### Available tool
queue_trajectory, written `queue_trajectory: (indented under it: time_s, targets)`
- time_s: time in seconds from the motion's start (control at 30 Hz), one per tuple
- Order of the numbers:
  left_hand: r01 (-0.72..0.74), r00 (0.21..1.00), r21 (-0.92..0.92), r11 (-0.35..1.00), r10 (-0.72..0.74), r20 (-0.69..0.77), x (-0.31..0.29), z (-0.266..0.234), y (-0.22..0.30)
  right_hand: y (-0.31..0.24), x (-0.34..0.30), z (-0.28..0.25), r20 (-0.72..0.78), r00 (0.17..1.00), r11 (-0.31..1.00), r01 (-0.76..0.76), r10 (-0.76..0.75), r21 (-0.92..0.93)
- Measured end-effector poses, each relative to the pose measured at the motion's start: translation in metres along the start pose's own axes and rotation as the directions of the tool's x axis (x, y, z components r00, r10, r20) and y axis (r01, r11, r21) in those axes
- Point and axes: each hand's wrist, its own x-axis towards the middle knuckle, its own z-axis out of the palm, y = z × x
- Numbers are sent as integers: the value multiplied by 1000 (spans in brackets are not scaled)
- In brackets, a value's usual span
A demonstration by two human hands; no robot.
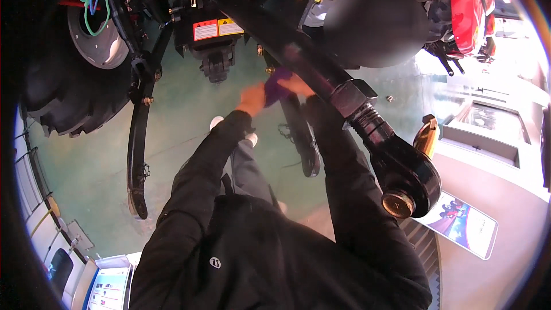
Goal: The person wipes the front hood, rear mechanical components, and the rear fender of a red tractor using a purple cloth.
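My left hand (251, 101) and right hand (297, 85) flank a purple cloth (276, 86), situated between them at the upper end of a black link arm (301, 138); both touch it, but blur hides my fingers, so I cannot tell whether they pinch it. Below extends a greenish, faintly glossy floor (181, 100), with a ridged black tyre (74, 95) at left. A printed board (468, 227) with rounded corners occupies the bright room's lower right
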Motion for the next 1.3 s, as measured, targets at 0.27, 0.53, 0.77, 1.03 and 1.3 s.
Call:
queue_trajectory:
  time_s: [0.27,0.53,0.77,1.03,1.3]
  targets:
    - [76,928,-409,909,85,362,-94,-31,50,44,-106,27,147,989,997,-25,13,79]
    - [-131,983,-47,990,136,122,-48,45,39,51,-66,54,50,933,901,359,-358,-244]
    - [-64,986,2,998,63,157,38,87,6,28,14,17,142,975,975,187,-169,-122]
    - [162,980,23,986,-164,110,57,72,-43,-30,74,-6,168,971,977,188,-170,-98]
    - [-16,931,-231,973,99,352,-23,-47,6,13,-13,-9,272,961,999,48,-51,21]
